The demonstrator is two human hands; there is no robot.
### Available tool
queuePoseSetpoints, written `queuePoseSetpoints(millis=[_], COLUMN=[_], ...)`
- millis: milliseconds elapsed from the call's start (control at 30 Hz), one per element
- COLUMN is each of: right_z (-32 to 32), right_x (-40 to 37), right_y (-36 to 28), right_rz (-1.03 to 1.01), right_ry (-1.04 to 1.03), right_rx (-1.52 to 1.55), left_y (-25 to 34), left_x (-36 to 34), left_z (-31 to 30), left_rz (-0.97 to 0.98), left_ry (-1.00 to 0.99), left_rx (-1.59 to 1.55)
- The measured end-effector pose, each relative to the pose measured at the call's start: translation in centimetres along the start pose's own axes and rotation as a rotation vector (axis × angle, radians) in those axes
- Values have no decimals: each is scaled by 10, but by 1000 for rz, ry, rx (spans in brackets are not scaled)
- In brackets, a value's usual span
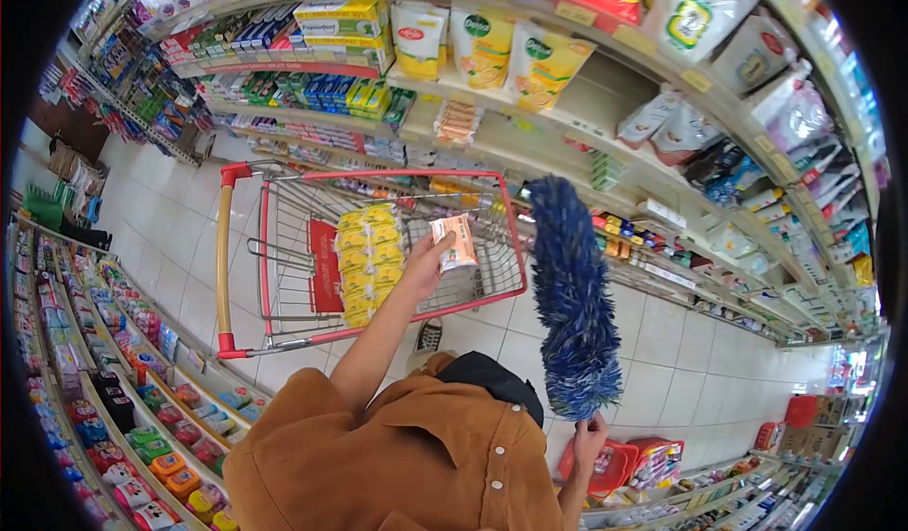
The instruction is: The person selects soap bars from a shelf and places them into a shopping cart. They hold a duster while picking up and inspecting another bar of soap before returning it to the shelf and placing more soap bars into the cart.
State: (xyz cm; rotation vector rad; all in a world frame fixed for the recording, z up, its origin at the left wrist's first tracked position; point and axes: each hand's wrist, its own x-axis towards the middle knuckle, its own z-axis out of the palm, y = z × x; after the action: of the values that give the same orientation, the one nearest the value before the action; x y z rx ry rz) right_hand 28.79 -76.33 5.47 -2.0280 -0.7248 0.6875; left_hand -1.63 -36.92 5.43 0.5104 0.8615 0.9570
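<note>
- Left hand point(423, 264): raised on an outstretched arm over the shopping cart point(378, 175). My fingers are closed around a small packet point(457, 240), with the thumb on its near face.
- Small packet: pale with orange print, held upright in the air above the cart's basket. It is toward the cart's front end, away from the handle, and just beside the yellow packs point(367, 261).
- Yellow packs: one stacked column lying inside the cart, about mid-basket, between the red flap point(324, 266) at the handle end and the packet.
- Right hand point(588, 436): low by my side, fingers wrapped around the lower end of a blue duster point(570, 295). The handle itself is mostly hidden in my grip.
- Blue duster: fluffy, blue flecked with white, standing upright outside the cart, beyond its front rim.
- Red basket point(605, 470): on the tiled floor point(662, 342), near my right hand.
- Shelves point(605, 44): stocked with pouches, boxes and bottles, running along behind the cart.
</note>
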Motion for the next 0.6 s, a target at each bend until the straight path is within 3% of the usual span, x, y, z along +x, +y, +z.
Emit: queuePoseSetpoints(millis=[133, 233, 367, 400, 500, 600], right_z=[-38, -73, -107, -111, -120, -127], right_x=[11, 14, 12, 10, 10, 8], right_y=[-37, -46, -69, -82, -79, -78], right_rz=[-134, -172, -244, -255, -337, -351], right_ry=[-14, -54, -99, -103, -91, -49], right_rx=[-32, -132, -244, -264, -365, -434], left_y=[1, 6, -7, -11, -28, -42], left_x=[-32, -55, -72, -81, -76, -80], left_z=[55, 78, 98, 111, 111, 98], left_rz=[28, -107, 33, 46, 102, 136], left_ry=[-61, -292, -440, -243, -155, -349], left_rx=[-15, -445, -500, -481, -486, -436])
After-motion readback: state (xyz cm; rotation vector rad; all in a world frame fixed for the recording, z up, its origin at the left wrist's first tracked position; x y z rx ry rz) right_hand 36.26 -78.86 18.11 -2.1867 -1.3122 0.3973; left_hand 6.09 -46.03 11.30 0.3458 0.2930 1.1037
